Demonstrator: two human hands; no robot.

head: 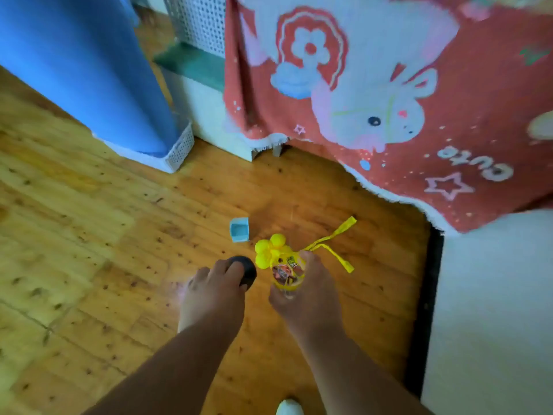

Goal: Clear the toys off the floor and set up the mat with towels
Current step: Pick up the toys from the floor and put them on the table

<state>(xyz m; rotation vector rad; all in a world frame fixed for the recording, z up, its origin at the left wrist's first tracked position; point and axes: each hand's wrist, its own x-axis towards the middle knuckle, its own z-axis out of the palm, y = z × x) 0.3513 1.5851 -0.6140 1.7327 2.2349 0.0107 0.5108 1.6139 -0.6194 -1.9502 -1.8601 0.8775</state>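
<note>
A yellow toy bottle (pixel 285 272) with a knobbly yellow top and a long yellow strap (pixel 335 239) is low over the wooden floor. My right hand (pixel 305 298) grips its clear body. A dark round ball (pixel 247 272) lies on the floor just left of it, and the fingers of my left hand (pixel 212 295) curl over it. A small light-blue cube-shaped cup (pixel 239 229) lies on its side on the floor beyond both hands. A rolled blue mat (pixel 86 67) stands upright in a white basket (pixel 176 151) at the back left.
A red cartoon towel (pixel 389 94) drapes over white furniture at the back right. A white perforated cabinet (pixel 197 22) with a green ledge stands between mat and towel. A white surface (pixel 490 310) edges the floor at the right. My white shoe tip (pixel 288 408) shows at the bottom.
</note>
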